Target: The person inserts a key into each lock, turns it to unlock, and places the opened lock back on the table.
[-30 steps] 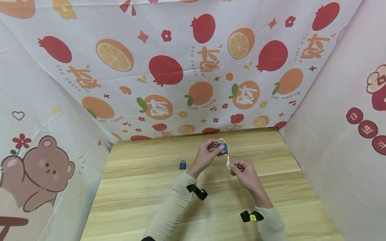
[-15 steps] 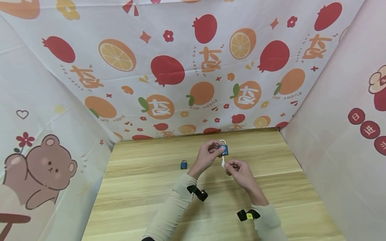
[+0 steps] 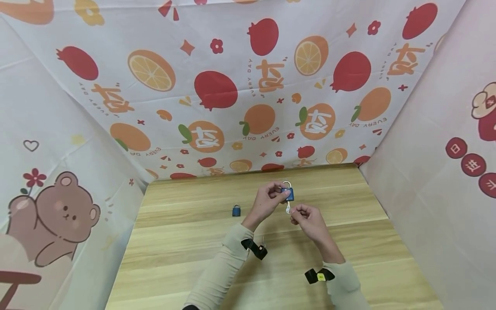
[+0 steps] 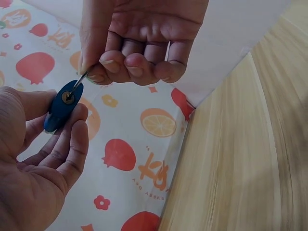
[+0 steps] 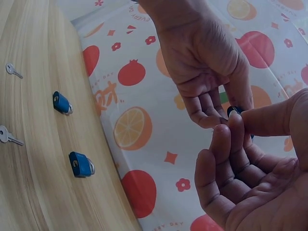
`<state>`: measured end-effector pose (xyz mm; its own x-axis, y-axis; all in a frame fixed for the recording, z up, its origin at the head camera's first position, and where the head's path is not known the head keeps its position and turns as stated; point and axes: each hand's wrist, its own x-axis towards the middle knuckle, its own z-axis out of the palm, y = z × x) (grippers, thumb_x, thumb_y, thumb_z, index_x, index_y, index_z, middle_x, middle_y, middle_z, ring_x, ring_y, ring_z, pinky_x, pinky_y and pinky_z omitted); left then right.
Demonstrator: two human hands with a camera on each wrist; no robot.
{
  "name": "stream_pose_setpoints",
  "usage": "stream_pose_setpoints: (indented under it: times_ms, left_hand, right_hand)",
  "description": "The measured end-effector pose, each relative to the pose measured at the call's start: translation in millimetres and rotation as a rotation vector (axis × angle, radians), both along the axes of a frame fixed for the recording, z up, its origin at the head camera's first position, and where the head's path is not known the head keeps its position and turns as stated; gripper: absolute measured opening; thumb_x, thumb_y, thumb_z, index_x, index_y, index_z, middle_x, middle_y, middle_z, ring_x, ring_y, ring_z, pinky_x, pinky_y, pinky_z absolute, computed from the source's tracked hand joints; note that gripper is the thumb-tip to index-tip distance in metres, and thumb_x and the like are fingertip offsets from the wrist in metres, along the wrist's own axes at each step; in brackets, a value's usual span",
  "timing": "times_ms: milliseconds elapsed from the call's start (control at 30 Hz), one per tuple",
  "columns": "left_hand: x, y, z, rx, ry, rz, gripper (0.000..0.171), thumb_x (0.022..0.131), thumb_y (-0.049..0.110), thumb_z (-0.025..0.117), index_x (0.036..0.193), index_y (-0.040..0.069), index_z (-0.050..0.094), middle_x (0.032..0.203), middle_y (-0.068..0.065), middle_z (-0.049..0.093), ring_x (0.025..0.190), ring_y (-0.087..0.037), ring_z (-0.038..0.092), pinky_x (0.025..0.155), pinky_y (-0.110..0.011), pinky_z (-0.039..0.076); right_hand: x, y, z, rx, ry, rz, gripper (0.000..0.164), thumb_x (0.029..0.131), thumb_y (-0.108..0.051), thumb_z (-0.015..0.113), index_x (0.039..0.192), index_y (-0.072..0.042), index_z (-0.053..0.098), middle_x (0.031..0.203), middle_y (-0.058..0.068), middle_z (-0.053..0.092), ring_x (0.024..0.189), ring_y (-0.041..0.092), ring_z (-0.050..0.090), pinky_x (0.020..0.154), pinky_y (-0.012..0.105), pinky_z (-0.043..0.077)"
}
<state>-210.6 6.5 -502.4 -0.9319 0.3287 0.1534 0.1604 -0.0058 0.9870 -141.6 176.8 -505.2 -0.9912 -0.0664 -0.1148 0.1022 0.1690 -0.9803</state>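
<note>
My left hand (image 3: 267, 199) grips a blue padlock (image 3: 289, 194) by its body, thumb on the front, shackle upward, held above the table. With thumb and forefinger, my right hand (image 3: 311, 221) pinches a small silver key (image 3: 288, 208) just below the lock. In the left wrist view the shaft of the key (image 4: 80, 81) runs into the keyhole of the padlock (image 4: 60, 107). Fingers hide most of that padlock (image 5: 234, 110) and the key's bow in the right wrist view.
Two more blue padlocks (image 5: 61, 103) (image 5: 82, 164) lie on the wooden table (image 3: 174, 258), along with two silver keys (image 5: 14, 70) (image 5: 9, 135). In the head view one padlock (image 3: 236, 210) shows left of my left hand. A fruit-printed cloth (image 3: 217, 90) hangs behind the table.
The right hand has moved left and brought the key from beside the padlock to its underside, into the keyhole. The left hand keeps its grip on the padlock, nearly still.
</note>
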Motion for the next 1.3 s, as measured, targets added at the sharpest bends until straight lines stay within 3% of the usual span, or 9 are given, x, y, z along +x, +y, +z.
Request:
stream_pose_setpoints:
  times_ms: [167,367,667,933,1067,1300]
  left_hand:
    - [2.6,-2.5,0.0,-0.008,-0.004,0.006,0.023,0.098,0.015,0.068,0.115,0.0,0.067,0.097,-0.022,0.067,0.073,-0.006,0.066,0.068,-0.02,0.057]
    - [3.5,-4.7,0.8,-0.006,0.0,0.008,0.022,0.097,0.015,0.069,0.115,0.001,0.067,0.097,-0.019,0.068,0.073,-0.006,0.067,0.07,-0.024,0.059]
    - [5.9,-6.7,1.5,-0.003,0.011,0.021,0.022,0.098,0.016,0.068,0.114,0.002,0.068,0.094,-0.012,0.068,0.073,-0.005,0.067,0.073,-0.033,0.062]
    - [8.7,-8.1,1.8,-0.006,-0.008,0.037,0.023,0.097,0.016,0.07,0.115,0.001,0.068,0.097,-0.019,0.069,0.074,-0.007,0.066,0.07,-0.026,0.06]
    - [10.1,-9.9,5.8,-0.017,-0.014,0.052,0.024,0.097,0.018,0.07,0.115,0.002,0.069,0.097,-0.018,0.069,0.074,-0.007,0.065,0.069,-0.024,0.058]
    - [12.6,-15.0,9.4,0.007,-0.002,0.094,0.023,0.095,0.017,0.072,0.113,0.001,0.069,0.092,-0.015,0.068,0.071,-0.007,0.064,0.066,-0.02,0.056]
  right_hand:
    - [1.0,-3.2,1.6,0.005,-0.015,-0.012,0.022,0.1,-0.013,0.063,0.099,0.008,0.067,0.078,0.001,0.068,0.077,0.015,0.068,0.076,0.024,0.059]
    - [-1.7,-7.1,4.1,-0.007,-0.029,-0.034,0.019,0.1,-0.012,0.061,0.096,0.005,0.067,0.077,-0.002,0.067,0.079,0.019,0.068,0.075,0.022,0.057]
    - [-2.0,-15.7,5.3,-0.039,-0.011,-0.097,0.017,0.099,-0.009,0.06,0.095,0.007,0.067,0.076,0.004,0.067,0.071,0.009,0.064,0.071,0.02,0.057]
    - [-2.1,-27.6,8.2,-0.081,0.023,-0.175,0.016,0.098,-0.004,0.061,0.088,0.008,0.065,0.07,-0.001,0.063,0.066,0.006,0.061,0.066,0.019,0.054]
    - [-2.2,-33.3,10.1,-0.09,0.018,-0.206,0.016,0.098,-0.003,0.059,0.092,0.012,0.064,0.071,-0.003,0.062,0.065,0.006,0.06,0.065,0.019,0.054]
    - [-1.0,-38.7,9.8,-0.041,0.059,-0.216,0.017,0.098,-0.008,0.062,0.095,0.008,0.066,0.076,0.005,0.065,0.067,0.008,0.06,0.063,0.019,0.052]
